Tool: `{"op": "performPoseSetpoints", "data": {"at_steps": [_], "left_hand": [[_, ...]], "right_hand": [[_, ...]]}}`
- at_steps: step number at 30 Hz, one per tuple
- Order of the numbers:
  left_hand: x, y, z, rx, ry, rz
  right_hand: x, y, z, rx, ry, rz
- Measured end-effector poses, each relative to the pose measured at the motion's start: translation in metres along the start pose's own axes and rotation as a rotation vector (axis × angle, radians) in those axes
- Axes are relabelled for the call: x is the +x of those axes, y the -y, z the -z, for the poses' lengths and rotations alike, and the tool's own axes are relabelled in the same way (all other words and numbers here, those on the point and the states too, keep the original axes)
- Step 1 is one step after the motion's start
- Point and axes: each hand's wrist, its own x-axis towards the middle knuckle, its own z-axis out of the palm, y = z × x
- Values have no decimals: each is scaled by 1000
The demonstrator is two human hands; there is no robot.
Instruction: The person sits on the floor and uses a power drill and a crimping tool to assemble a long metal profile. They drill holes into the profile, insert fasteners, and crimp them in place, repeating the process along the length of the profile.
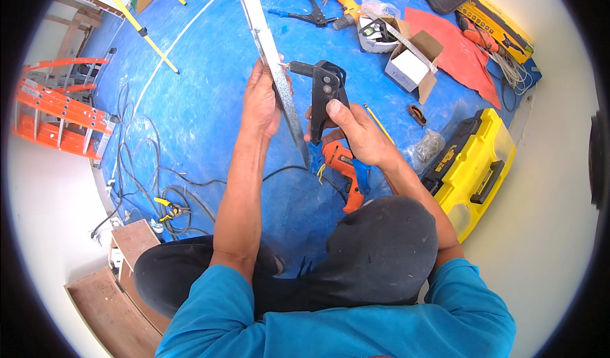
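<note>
My left hand (262,100) is closed around a long, thin galvanized metal channel (265,40), which slants from the top edge down toward the floor. My right hand (356,132) grips a black hand riveter (325,94) whose blue-covered handle ends show below the fingers. The riveter's nose points left, and a thin rivet at its tip meets or nearly meets the channel's side just right of my left fingers; I cannot tell whether it sits in a hole. Beneath the right hand an orange power drill (343,162) lies on the blue floor sheet, partly hidden.
To the right stands a yellow and black toolbox (483,173). Ahead lie another riveter (311,14), a yellow drill (346,8), an open cardboard box (413,62) and a red cloth (445,53). Leftward are an orange ladder (60,113), tangled black cables (152,142) and yellow-handled pliers (170,210).
</note>
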Motion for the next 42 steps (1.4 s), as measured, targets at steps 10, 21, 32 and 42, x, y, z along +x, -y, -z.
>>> {"op": "performPoseSetpoints", "data": {"at_steps": [10, 21, 32, 42], "left_hand": [[-17, -14, -33, 542, 61, -233], [7, 52, -5, 735, 75, -1], [19, 121, 23, 803, 49, 124], [-1, 108, -4, 741, 176, 136]], "right_hand": [[-13, -2, -3, 86, -108, 116], [7, -66, -4, 488, -315, -142], [-4, -105, 30, 555, -173, -356], [-35, -106, 23, 547, -269, -245]]}}
